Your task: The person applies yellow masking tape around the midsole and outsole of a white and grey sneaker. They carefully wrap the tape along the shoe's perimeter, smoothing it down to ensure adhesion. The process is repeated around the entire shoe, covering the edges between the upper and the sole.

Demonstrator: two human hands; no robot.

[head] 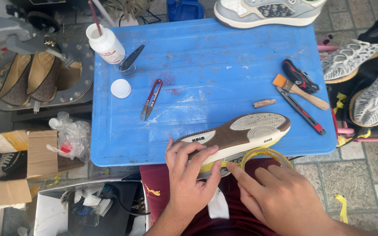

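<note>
At the frame's lower centre, left hand [189, 175] grips an upturned brown-and-white-soled sneaker [237, 135] while right hand [276, 196] pinches yellow tape [224, 165] along its edge, apparently mid-masking; pressing it flat looks next.

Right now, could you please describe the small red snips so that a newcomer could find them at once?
Start at the blue table and look to its left part, below the white glue bottle. Beside the round white cap lie the snips, pointing down toward the person. They alone have thin dark red looped handles meeting in two metal points.
</note>
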